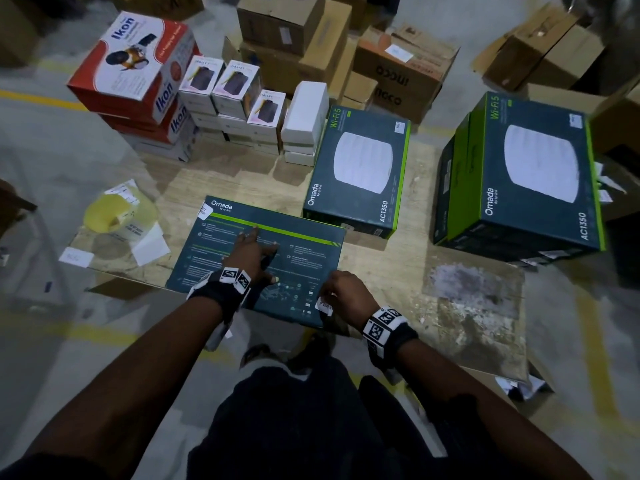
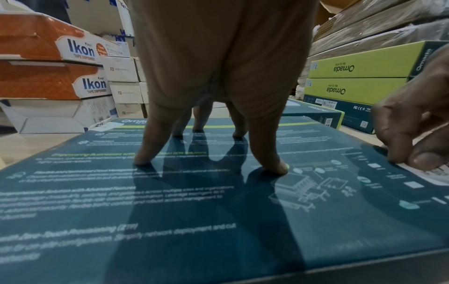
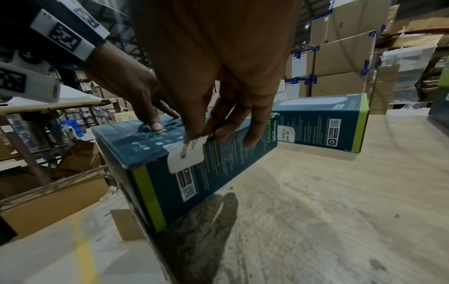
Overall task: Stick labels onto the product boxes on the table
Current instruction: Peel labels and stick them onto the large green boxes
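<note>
Teal box (image 1: 221,258) lies under the splayed, released left grip (image 1: 254,252) while the right grip (image 1: 341,292) pinches a label (image 3: 185,156).

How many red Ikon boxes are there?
2: stacked at the table's far left corner, one red Ikon box on top of the other. White boxes underneath may be more, but no label shows.

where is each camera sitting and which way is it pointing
Head: on the head, looking down at the table; both forearms and both hands show.
Left wrist: behind the left hand, facing along fingertips spread on the Omada box.
Right wrist: behind the right hand, facing the box's near corner, where it pinches a white label.
All three share that box; both wrist views also catch the other hand.
</note>
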{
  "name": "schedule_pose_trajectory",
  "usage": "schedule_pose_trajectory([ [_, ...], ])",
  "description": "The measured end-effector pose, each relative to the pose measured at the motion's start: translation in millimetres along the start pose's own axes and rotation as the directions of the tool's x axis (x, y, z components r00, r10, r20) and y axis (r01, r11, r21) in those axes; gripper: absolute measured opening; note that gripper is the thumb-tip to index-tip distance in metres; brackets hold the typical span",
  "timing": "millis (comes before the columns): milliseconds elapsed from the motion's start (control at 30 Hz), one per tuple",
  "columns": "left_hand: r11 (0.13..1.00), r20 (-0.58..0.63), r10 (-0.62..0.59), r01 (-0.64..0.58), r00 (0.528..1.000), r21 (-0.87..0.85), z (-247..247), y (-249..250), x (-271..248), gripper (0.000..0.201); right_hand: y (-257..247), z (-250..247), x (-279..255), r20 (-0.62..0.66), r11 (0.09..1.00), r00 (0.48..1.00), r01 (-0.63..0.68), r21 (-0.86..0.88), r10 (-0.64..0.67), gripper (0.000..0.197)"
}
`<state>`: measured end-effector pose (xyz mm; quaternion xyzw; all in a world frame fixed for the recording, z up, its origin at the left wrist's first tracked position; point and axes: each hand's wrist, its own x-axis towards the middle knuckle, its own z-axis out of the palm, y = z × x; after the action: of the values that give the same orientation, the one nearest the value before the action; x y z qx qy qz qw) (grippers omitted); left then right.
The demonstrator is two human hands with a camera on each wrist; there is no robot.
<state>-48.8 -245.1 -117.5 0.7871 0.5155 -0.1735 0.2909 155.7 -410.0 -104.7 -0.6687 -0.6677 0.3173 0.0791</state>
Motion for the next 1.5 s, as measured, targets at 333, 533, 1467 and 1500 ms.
schedule_pose_trajectory([
  [333,0.999,0.0,0.017,-0.017,1.0,0.036,0,0,-1,0.088,1,0,-2,-0.003,0.999,1.0,0.008,0.036,-0.008,0.012],
  [533,0.997,-0.006,0.03,-0.029,1.0,0.066,1,-2,1,0.089,12,2,-9,-0.124,0.984,0.992,0.018,0.175,0.004,0.017],
  [1467,0.997,-0.018,0.059,-0.058,0.998,0.045,5,-6,0,0.088,26,6,3,-0.139,0.954,0.955,0.277,0.115,-0.261,0.009],
  [1500,0.997,-0.016,0.058,-0.057,0.998,0.045,6,-6,0,0.088,27,7,2,-0.139,0.952,0.957,0.273,0.136,-0.255,0.01],
])
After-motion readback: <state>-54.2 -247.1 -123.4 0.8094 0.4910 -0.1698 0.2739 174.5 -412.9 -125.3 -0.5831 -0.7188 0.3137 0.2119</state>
